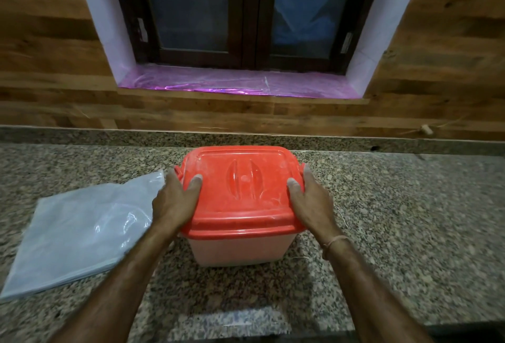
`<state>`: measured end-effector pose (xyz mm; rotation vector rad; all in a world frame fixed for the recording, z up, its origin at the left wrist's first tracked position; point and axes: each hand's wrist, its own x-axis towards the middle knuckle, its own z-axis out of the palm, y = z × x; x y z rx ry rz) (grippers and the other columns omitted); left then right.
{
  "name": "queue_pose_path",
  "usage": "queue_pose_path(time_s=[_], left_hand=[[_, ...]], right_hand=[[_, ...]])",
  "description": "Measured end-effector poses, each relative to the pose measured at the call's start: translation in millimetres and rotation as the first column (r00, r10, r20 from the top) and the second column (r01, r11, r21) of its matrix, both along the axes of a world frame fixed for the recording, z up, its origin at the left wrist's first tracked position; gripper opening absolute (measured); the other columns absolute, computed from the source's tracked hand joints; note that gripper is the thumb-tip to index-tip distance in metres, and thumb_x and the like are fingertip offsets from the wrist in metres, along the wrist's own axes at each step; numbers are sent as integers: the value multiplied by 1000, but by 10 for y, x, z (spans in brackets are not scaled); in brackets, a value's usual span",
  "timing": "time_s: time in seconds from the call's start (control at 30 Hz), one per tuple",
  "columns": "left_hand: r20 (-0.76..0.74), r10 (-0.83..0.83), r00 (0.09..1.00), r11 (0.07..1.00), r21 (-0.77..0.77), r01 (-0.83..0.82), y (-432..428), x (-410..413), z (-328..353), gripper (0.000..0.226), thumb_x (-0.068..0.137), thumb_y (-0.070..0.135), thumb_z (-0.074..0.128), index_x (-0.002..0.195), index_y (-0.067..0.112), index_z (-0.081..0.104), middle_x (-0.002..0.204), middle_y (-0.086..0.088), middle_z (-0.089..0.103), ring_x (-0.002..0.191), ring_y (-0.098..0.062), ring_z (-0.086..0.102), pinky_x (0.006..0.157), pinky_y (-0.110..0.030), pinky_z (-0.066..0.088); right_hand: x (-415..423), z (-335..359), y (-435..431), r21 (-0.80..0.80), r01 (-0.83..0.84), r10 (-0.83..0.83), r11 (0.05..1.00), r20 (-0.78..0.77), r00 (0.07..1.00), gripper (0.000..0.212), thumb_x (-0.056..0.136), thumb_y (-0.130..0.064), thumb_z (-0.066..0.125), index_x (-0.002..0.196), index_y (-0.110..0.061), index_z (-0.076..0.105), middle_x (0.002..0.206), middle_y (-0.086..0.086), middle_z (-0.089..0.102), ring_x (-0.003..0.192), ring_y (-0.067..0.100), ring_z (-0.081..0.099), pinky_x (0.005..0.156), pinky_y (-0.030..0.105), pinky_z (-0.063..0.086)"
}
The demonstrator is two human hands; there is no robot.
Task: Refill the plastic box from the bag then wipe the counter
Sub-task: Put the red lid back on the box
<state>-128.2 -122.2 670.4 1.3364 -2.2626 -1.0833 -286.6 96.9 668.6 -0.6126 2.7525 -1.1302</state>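
Note:
A translucent plastic box (240, 251) with a red lid (241, 178) stands in the middle of the speckled granite counter (410, 219). The lid is on and dusted with white powder. My left hand (175, 200) grips the lid's left edge, thumb on top and fingers down the side. My right hand (311, 200) grips the right edge the same way. A flat, pale plastic bag (79, 233) lies on the counter just left of the box, beside my left forearm.
A wood-panelled wall rises behind the counter, with a dark window and a sill (232, 83) covered in purple film. The counter's front edge (442, 325) shows at the lower right.

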Motion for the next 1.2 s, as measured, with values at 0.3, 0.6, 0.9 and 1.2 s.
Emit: queue_pose_path(time_s=[0.3, 0.6, 0.9, 1.2], left_hand=[[-113, 84, 990, 996, 22, -82, 41, -223, 103, 78, 88, 62, 63, 149, 16, 46, 140, -9, 62, 125, -33, 60, 105, -46, 49], [-186, 19, 982, 1000, 8, -18, -373, -1542, 419, 64, 77, 65, 68, 120, 19, 65, 113, -2, 72, 105, -28, 68, 92, -36, 52], [-156, 25, 987, 999, 42, -19, -838, -2592, 147, 93, 64, 80, 60, 130, 14, 61, 124, -9, 70, 111, -30, 67, 98, -42, 53], [-127, 60, 990, 998, 11, -59, -894, -2830, 12, 72, 88, 62, 63, 143, 16, 53, 135, -10, 65, 115, -31, 64, 99, -43, 51]], right_hand=[[-359, -142, 19, -329, 254, -101, 910, 419, 903, 52, 70, -64, 75, 94, -19, 78, 83, 1, 81, 75, 23, 80, 70, 47, 67], [-1727, 196, -409, -340, 266, -137, 902, 358, 924, 59, 57, -67, 69, 81, -14, 79, 78, 1, 79, 78, 26, 76, 79, 47, 64], [-2807, -58, -787, -254, 184, -101, 950, 308, 946, 79, 61, -78, 58, 91, -8, 79, 85, 9, 80, 84, 32, 75, 79, 43, 61], [-2935, -288, -889, -290, 242, -150, 926, 306, 940, 52, 84, -59, 69, 95, -9, 75, 89, 7, 76, 84, 31, 70, 75, 37, 53]])
